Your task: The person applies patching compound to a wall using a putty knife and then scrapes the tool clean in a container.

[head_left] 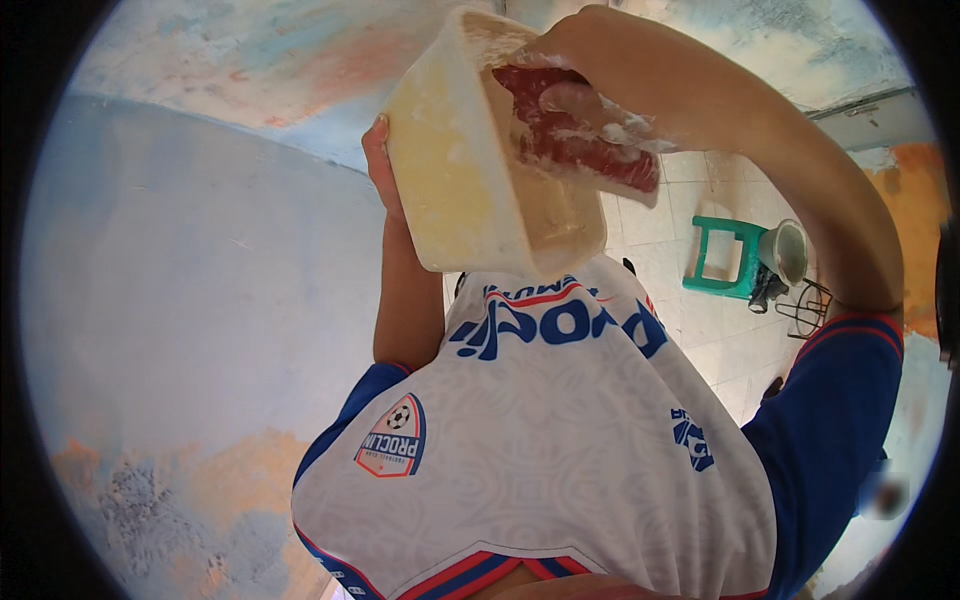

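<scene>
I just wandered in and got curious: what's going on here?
A person holds a tilted, yellowish tub with the left hand. The right hand, smudged white, grips a flat dark red piece, also smeared white, at the tub's opening. Beyond, a green stool stands on the tiled floor, a grey bucket close by.

You have two hands (380,165), one pale tub (450,170), one flat red piece (560,150), one green stool (747,250), one grey bucket (788,250) and one wire frame (806,308).
</scene>
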Demonstrator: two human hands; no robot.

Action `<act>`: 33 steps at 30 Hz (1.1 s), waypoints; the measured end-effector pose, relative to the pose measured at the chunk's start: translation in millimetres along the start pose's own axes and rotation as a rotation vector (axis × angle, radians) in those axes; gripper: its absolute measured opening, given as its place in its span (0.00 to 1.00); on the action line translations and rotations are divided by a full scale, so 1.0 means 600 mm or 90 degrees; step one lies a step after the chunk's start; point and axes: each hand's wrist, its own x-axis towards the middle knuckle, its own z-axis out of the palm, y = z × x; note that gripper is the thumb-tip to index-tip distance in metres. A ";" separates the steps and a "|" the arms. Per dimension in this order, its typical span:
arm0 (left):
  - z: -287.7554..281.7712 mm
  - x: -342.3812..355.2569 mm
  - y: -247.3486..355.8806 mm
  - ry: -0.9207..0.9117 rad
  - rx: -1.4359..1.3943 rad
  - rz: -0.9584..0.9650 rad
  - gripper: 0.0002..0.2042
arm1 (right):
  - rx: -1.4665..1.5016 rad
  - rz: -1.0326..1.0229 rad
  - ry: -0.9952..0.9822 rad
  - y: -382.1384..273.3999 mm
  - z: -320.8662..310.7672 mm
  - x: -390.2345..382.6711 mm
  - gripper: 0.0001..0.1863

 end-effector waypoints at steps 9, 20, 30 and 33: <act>0.000 0.017 -0.020 -0.048 0.020 -0.005 0.31 | 0.068 0.034 0.005 0.040 0.007 -0.016 0.14; -0.020 0.012 -0.049 0.025 -0.031 -0.015 0.30 | 0.013 0.167 -0.039 0.011 -0.020 -0.017 0.18; -0.034 -0.013 -0.082 0.087 -0.079 -0.011 0.32 | 0.263 0.134 0.343 -0.002 -0.082 -0.078 0.21; -0.035 -0.023 -0.085 0.034 -0.114 0.040 0.34 | 0.403 0.084 0.518 -0.025 -0.042 -0.097 0.20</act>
